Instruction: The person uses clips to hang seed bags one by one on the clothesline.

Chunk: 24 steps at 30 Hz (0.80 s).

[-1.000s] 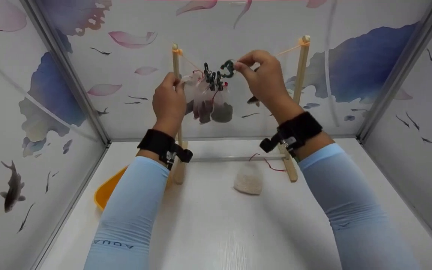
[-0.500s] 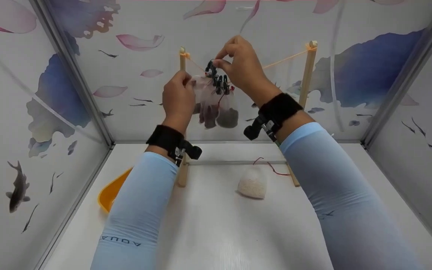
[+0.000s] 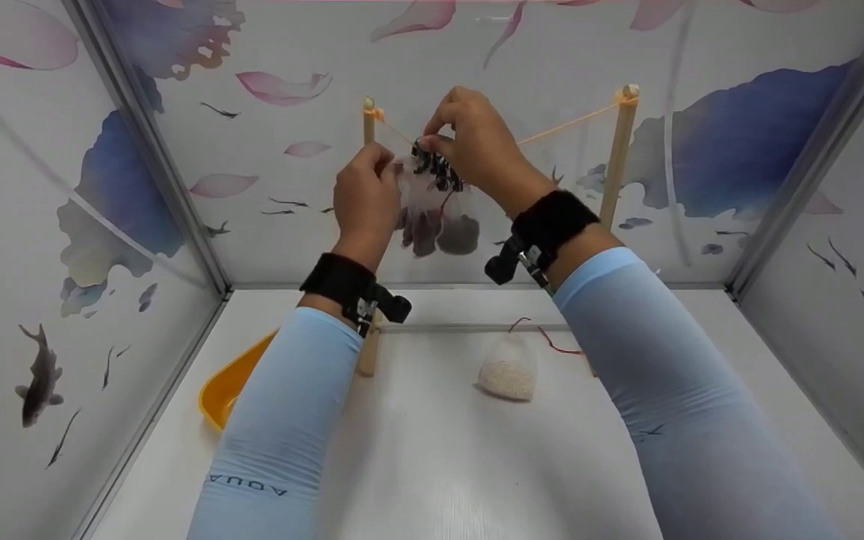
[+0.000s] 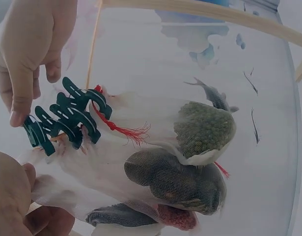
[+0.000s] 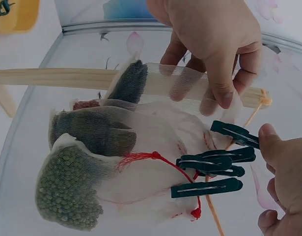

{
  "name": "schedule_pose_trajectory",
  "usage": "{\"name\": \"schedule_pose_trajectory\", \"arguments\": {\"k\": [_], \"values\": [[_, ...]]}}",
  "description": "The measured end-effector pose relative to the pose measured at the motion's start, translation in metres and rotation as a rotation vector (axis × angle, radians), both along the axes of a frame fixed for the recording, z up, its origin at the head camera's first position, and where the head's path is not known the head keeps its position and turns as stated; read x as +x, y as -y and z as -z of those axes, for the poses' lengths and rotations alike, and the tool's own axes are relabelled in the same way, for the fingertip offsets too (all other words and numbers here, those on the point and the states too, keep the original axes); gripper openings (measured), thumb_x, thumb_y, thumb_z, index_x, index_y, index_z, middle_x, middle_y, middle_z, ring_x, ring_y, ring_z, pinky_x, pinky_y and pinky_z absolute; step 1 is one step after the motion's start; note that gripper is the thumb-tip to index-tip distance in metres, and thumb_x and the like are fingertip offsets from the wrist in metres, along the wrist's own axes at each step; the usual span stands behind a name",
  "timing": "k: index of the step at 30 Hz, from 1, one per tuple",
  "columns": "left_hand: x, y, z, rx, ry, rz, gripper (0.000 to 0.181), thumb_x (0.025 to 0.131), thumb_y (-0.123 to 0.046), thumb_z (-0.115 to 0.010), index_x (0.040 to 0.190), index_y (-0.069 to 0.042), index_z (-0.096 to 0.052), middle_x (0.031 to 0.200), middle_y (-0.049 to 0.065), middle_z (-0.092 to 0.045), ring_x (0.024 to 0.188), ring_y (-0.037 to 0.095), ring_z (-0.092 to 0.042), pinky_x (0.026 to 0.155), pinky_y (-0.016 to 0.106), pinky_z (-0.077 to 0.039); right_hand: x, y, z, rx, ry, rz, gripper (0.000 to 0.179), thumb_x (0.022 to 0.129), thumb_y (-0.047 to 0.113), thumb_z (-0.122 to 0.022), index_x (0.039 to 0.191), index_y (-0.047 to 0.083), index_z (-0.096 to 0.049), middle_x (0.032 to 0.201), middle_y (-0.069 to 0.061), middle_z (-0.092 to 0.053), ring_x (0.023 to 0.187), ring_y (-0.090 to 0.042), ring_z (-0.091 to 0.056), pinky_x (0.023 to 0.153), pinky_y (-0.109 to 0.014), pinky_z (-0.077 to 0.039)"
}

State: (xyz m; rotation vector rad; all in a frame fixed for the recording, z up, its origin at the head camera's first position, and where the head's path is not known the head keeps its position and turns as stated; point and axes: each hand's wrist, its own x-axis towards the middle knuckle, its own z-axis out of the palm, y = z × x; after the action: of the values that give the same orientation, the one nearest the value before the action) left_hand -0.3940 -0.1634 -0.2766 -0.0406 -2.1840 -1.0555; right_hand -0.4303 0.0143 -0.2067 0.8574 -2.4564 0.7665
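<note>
My left hand (image 3: 364,196) pinches the top of a white mesh bag with dark contents (image 5: 128,86). My right hand (image 3: 477,142) holds the end of a dark green clip (image 5: 234,132) between thumb and finger. That clip sits across the orange string (image 5: 213,216), at the upper edge of the held bag. Beside it, several more green clips (image 4: 72,118) line the string. Other mesh bags hang below them, among them a bag of green beans or pellets (image 4: 205,129) with a red tassel cord (image 5: 158,156) lying over the mesh.
Wooden posts (image 3: 616,165) carry the string at both sides. On the white table lies a mesh bag of pale grains (image 3: 507,377) with a red cord. A yellow tray (image 3: 214,394) stands at the left, partly behind the left sleeve. Printed panels enclose the space.
My right hand has brought the green clip leftward and down onto the string at the held bag's top. My left hand keeps its pinch on the bag. The head view has shifted slightly.
</note>
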Motion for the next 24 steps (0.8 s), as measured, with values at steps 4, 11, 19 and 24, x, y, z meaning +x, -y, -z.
{"name": "schedule_pose_trajectory", "arguments": {"k": [4, 11, 19, 24], "values": [[0.0, -0.001, 0.003, 0.003, -0.005, 0.025, 0.019, 0.116, -0.027, -0.068, 0.118, -0.01, -0.077, 0.112, 0.008, -0.082, 0.094, 0.021, -0.074, 0.08, 0.037, -0.055, 0.0, -0.001, 0.003, 0.061, 0.024, 0.023, 0.034, 0.112, 0.031, -0.074, 0.137, 0.01, -0.081, 0.139, -0.013, -0.066, 0.138, -0.032, -0.058, 0.114, -0.042, -0.053], [0.007, -0.004, 0.016, -0.014, 0.041, 0.044, 0.022, 0.117, -0.031, -0.067, 0.126, -0.013, -0.077, 0.126, 0.007, -0.082, 0.103, 0.025, -0.077, 0.085, 0.042, -0.059, 0.01, -0.012, 0.016, 0.067, 0.005, 0.029, 0.049, 0.112, 0.037, -0.073, 0.156, 0.015, -0.07, 0.157, -0.012, -0.061, 0.145, -0.033, -0.052, 0.12, -0.045, -0.051], [0.008, -0.017, 0.029, -0.031, 0.081, 0.081, 0.033, 0.118, -0.032, -0.064, 0.143, -0.017, -0.078, 0.138, 0.004, -0.081, 0.101, 0.023, -0.077, 0.084, 0.041, -0.059, 0.023, -0.046, 0.05, -0.156, -0.125, -0.023, 0.036, 0.112, 0.03, -0.076, 0.14, 0.008, -0.079, 0.151, -0.012, -0.067, 0.141, -0.034, -0.056, 0.119, -0.048, -0.05], [0.009, -0.027, 0.034, -0.05, 0.121, 0.114, 0.035, 0.118, -0.031, -0.065, 0.149, -0.016, -0.075, 0.145, 0.003, -0.077, 0.11, 0.022, -0.077, 0.091, 0.041, -0.061, 0.033, -0.071, 0.076, -0.269, -0.162, -0.004, 0.029, 0.112, 0.026, -0.076, 0.132, 0.006, -0.082, 0.145, -0.013, -0.07, 0.138, -0.034, -0.059, 0.117, -0.051, -0.05]]}}
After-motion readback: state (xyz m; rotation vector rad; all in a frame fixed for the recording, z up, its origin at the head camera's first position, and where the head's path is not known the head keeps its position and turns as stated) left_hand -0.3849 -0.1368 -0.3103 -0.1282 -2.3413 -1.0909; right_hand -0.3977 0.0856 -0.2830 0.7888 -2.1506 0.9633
